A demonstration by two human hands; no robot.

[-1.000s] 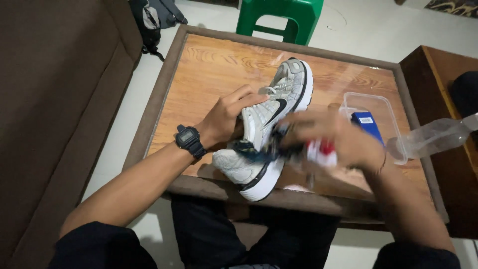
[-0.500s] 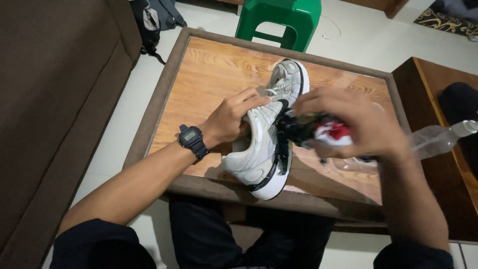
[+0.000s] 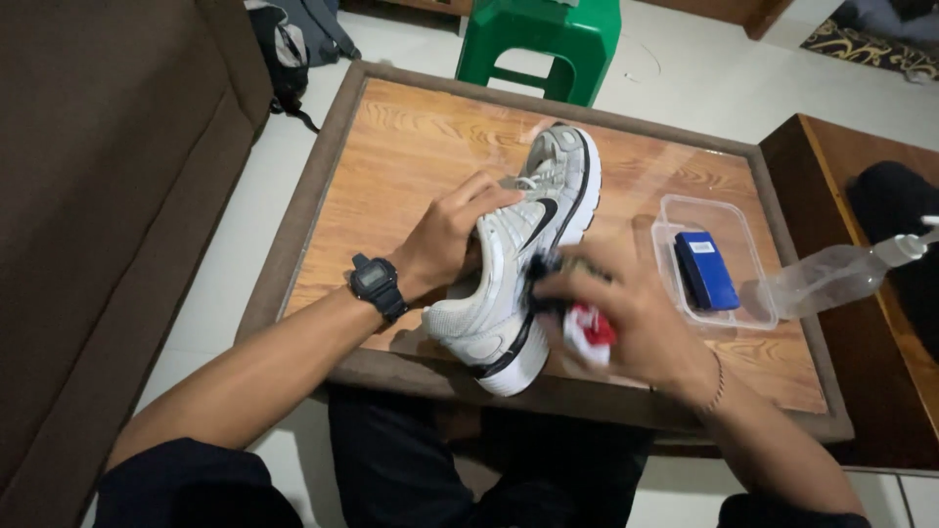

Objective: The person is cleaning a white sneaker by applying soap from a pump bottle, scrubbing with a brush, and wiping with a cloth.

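A white and grey sneaker [image 3: 523, 244] with a black sole edge lies on its side on the wooden table [image 3: 411, 156]. My left hand [image 3: 450, 235], a black watch on its wrist, grips the sneaker's upper near the opening. My right hand [image 3: 626, 308] presses a black, red and white cloth [image 3: 582, 328] against the shoe's side near the heel; the hand is blurred by motion.
A clear plastic container [image 3: 719, 230] holding a blue block [image 3: 706, 269] sits at the table's right. A clear spray bottle [image 3: 841, 274] lies beside it. A green stool [image 3: 543, 39] stands beyond the table, a brown sofa [image 3: 98, 196] to the left, a wooden cabinet [image 3: 841, 196] to the right.
My right hand with the cloth has moved along the sneaker's side, back toward the heel. The plastic container, hidden half a second ago, is in view again. My left hand keeps its grip.
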